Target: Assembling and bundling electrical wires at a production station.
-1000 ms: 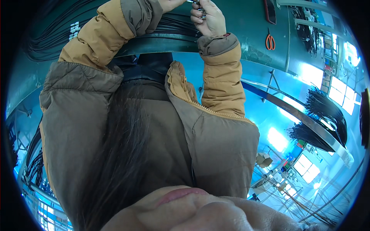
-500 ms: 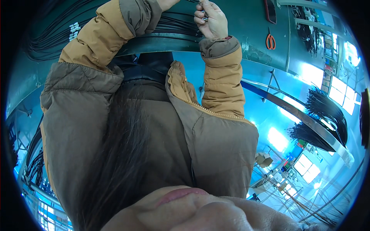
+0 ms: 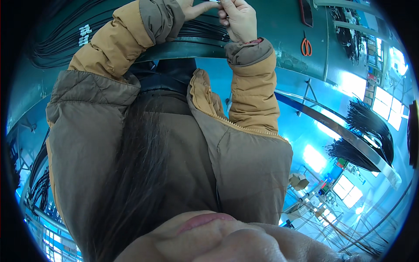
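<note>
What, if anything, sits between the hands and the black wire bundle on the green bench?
Nothing visible. The left hand and right hand meet at the frame's top edge, pinching a small pale piece directly above the black wires.

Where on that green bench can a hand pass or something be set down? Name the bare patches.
Bare green benchtop lies between the right hand and the orange-handled scissors. It is crowded left of the left hand, where the black cable bundle with white tags spreads, running under both hands.

A dark green tabletop (image 3: 279, 26) carries orange-handled scissors (image 3: 306, 45). Bundles of black cables (image 3: 366, 126) hang over a grey rail (image 3: 345, 133). Bright windows (image 3: 384, 98) cast blue-tinted light.
</note>
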Tool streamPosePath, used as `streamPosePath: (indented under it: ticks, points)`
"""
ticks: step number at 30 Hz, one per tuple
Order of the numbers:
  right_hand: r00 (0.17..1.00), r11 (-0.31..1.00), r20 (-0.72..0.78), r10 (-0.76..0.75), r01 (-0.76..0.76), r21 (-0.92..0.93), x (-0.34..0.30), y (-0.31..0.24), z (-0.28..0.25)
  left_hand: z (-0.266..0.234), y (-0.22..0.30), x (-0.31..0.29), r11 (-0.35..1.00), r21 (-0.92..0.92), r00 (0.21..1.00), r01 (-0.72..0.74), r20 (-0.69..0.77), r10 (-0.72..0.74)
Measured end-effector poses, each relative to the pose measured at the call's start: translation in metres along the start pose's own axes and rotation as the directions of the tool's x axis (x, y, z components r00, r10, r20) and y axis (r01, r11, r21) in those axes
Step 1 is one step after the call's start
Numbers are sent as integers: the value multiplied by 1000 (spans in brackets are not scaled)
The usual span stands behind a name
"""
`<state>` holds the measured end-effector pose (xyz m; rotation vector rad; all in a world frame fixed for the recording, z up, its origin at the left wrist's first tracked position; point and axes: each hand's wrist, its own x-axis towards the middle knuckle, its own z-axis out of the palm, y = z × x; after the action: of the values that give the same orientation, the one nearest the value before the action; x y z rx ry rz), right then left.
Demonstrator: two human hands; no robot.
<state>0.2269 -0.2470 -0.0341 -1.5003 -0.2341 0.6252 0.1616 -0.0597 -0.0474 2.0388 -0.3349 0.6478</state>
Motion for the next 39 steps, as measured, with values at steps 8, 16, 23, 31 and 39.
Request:
streamPosePath:
  ticks: [8, 16, 23, 31, 39]
  points:
    - [999, 964, -48, -26, 37, 265, -1, 7, -4, 2, -1, 7, 987, 161, 999, 20, 42, -28]
    - [995, 993, -68, -78, 83, 83, -14, -6, 12, 11, -3, 3, 993, 113, 1000, 25, -2, -25]
    - [992, 980, -89, -84, 99, 174, -9, 0, -16, -24, -27, -5, 977, 214, 993, 22, 107, -46]
    - [972, 891, -116, -203, 134, -434, 19, 41, -55, -178, -67, -68, 744, 637, 887, 200, 204, -413]
    - [959, 697, -102, -264, 117, -708, 14, 48, -72, -264, -115, -146, 699, 680, 898, 222, 137, -419]
